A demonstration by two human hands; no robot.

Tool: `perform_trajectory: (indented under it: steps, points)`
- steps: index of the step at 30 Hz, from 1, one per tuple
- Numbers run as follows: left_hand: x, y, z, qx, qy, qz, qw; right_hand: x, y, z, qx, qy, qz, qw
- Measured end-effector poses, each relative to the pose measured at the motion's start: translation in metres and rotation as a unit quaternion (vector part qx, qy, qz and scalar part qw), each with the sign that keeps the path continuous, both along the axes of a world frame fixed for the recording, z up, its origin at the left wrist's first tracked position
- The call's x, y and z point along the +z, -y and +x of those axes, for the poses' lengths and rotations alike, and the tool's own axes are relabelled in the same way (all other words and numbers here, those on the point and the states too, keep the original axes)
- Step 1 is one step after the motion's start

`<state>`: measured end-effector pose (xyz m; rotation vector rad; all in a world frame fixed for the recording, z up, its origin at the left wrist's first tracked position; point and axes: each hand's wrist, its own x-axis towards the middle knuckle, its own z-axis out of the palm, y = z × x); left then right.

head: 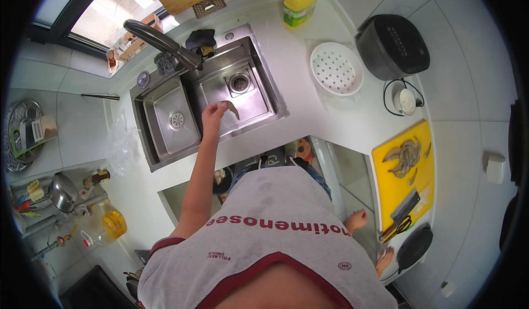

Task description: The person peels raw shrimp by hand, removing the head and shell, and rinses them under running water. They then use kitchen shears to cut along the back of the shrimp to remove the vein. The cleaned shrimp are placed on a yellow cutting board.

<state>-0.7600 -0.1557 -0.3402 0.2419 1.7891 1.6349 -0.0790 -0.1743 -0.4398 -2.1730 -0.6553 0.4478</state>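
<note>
My left hand [212,117] pinches a raw shrimp [232,108] by one end between thumb and fingertips. The shrimp dangles in a curve over the right basin of the steel double sink [252,110]. To my right, beside my shirt, a hand that looks like my right hand [357,220] hangs low with curled fingers; its forearm is hidden. On the yellow cutting board [382,160] several raw shrimp [405,158] lie in a heap. A cleaver [406,205] and black-handled scissors [400,227] rest towards its near end.
The faucet [165,44] arches over the sink. A white perforated basket [335,68], a yellow detergent bottle [300,5], a black cooker [394,46] and a cup [405,101] stand on the counter. Another hand [385,260], whose owner I cannot tell, is near a black pan [415,248].
</note>
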Motion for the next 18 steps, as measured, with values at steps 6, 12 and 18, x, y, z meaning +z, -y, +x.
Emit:
perform_trajectory:
  steps: [6,12,18]
  points:
    - [0.029,-0.023,0.032,-0.024,0.048,0.046,0.998,0.05,-0.134,-0.149,0.327,-0.172,0.037,0.928]
    - [0.062,-0.05,0.068,-0.085,0.068,0.084,0.991,0.173,-0.208,-0.369,0.696,-0.144,0.029,0.703]
    - [0.106,-0.064,0.093,-0.141,0.101,0.112,0.979,0.194,-0.212,-0.444,0.75,-0.317,0.002,0.581]
